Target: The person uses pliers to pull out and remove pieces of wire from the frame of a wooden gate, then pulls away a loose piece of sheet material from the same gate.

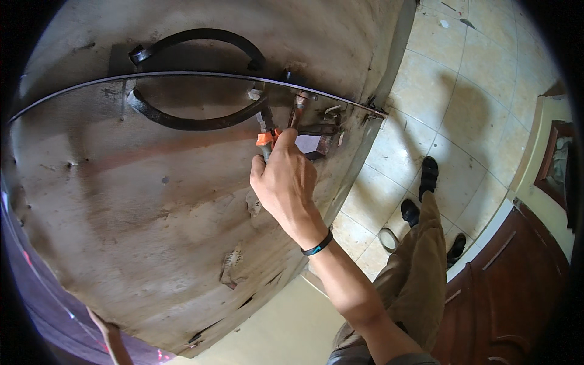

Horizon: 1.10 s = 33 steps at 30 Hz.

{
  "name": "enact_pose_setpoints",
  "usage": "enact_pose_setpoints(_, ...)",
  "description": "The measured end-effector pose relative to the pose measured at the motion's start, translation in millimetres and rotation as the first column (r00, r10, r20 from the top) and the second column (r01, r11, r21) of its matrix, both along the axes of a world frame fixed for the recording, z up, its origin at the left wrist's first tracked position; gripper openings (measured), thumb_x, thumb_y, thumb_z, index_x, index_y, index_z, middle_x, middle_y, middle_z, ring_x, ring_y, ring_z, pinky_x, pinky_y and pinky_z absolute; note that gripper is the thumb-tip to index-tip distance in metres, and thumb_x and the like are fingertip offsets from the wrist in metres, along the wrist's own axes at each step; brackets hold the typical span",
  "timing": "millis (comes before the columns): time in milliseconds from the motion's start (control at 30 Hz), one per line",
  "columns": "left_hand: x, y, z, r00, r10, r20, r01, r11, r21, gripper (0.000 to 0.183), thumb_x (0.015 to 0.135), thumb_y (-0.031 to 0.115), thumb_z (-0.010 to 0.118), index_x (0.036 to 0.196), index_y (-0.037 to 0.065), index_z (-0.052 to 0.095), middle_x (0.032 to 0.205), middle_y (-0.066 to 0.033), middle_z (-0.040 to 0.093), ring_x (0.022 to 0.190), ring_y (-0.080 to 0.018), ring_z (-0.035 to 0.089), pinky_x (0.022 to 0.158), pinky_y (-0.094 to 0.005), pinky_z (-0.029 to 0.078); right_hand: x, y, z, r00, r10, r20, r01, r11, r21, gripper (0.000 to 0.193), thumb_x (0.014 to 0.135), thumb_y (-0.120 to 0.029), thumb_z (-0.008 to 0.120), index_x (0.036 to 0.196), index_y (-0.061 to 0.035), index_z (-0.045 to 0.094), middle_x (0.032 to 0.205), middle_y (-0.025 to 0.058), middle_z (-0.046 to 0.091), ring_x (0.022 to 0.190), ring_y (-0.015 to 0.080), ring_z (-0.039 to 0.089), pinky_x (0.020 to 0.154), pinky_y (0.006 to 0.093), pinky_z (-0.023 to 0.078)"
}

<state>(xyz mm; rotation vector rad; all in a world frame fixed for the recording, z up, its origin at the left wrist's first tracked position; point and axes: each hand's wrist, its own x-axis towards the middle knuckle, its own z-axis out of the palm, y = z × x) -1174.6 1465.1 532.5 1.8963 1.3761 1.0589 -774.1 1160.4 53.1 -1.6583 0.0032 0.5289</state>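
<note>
My right hand (285, 179) is closed around pliers (265, 139) with orange-and-grey handles. Their metal jaws reach up to the end of the lower curved black handle (198, 121), close to a bolt head (255, 94). Just beside my fingers a rusty rod-like latch (298, 109) runs up toward the seam, and a dark metal bracket (319, 129) lies to its right. These fittings sit on a worn, stained wooden panel (164, 213). At the lower left edge part of my left arm (111, 339) shows; its fingers are hidden.
A second curved black handle (201, 35) lies across a thin metal strip (176, 74). To the right is a tiled floor (420, 140), with my legs and dark shoes (429, 170). A brown wooden door (511, 286) stands at the lower right; purple cloth (36, 304) hangs at the lower left.
</note>
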Motion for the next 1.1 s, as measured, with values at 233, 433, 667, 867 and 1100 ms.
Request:
enact_pose_setpoints(233,-32,18,10,0.978,-0.169,-0.119,0.170,0.985,-0.003,0.072,0.106,0.057,0.040,0.161,0.012,0.031,0.160,-0.0114,0.040,0.146,-0.0302,0.040,0.121,-0.0456,0.033,-6,-11,-4,0.992,-0.009,0.128,0.024,0.993,-0.115,0.050,0.085,-0.012,0.068,0.124,0.0100,0.047,0.115,0.0289,0.057,0.110,0.0419,0.059,0.093,0.0530,0.049)
enact_pose_setpoints(433,-51,28,29,0.898,-0.265,-0.352,0.287,0.958,0.010,0.076,0.104,0.058,0.042,0.163,0.011,0.025,0.163,-0.0147,0.034,0.147,-0.0331,0.036,0.122,-0.0490,0.031,-2,-25,-21,0.958,-0.039,0.285,0.102,0.972,-0.210,0.056,0.082,-0.011,0.074,0.127,0.0069,0.047,0.116,0.0263,0.055,0.112,0.0413,0.056,0.096,0.0525,0.046)
enact_pose_setpoints(667,-41,24,32,0.869,-0.264,-0.418,0.330,0.939,0.094,0.068,0.108,0.050,0.040,0.162,0.011,0.026,0.161,-0.0128,0.038,0.146,-0.0317,0.039,0.120,-0.0469,0.034,0,-21,-25,0.933,0.009,0.360,0.092,0.961,-0.261,0.051,0.083,-0.017,0.074,0.122,0.0052,0.050,0.115,0.0258,0.056,0.114,0.0395,0.057,0.096,0.0546,0.046)
enact_pose_setpoints(867,-40,20,31,0.872,-0.279,-0.402,0.346,0.932,0.104,0.066,0.109,0.050,0.040,0.161,0.011,0.029,0.160,-0.0126,0.039,0.145,-0.0310,0.040,0.120,-0.0455,0.035,-2,-14,-19,0.947,0.016,0.320,0.070,0.964,-0.255,0.053,0.084,-0.023,0.077,0.120,0.0065,0.050,0.111,0.0226,0.058,0.108,0.0347,0.060,0.082,0.0503,0.053)
enact_pose_setpoints(1100,11,-3,6,0.972,-0.109,-0.206,0.118,0.992,0.033,0.064,0.109,0.052,0.040,0.157,0.011,0.036,0.153,-0.0105,0.048,0.140,-0.0286,0.047,0.117,-0.0447,0.041,-14,-3,-2,0.987,-0.019,0.162,0.044,0.988,-0.149,0.048,0.085,-0.020,0.071,0.115,0.0098,0.049,0.110,0.0271,0.057,0.103,0.0380,0.063,0.080,0.0480,0.058)
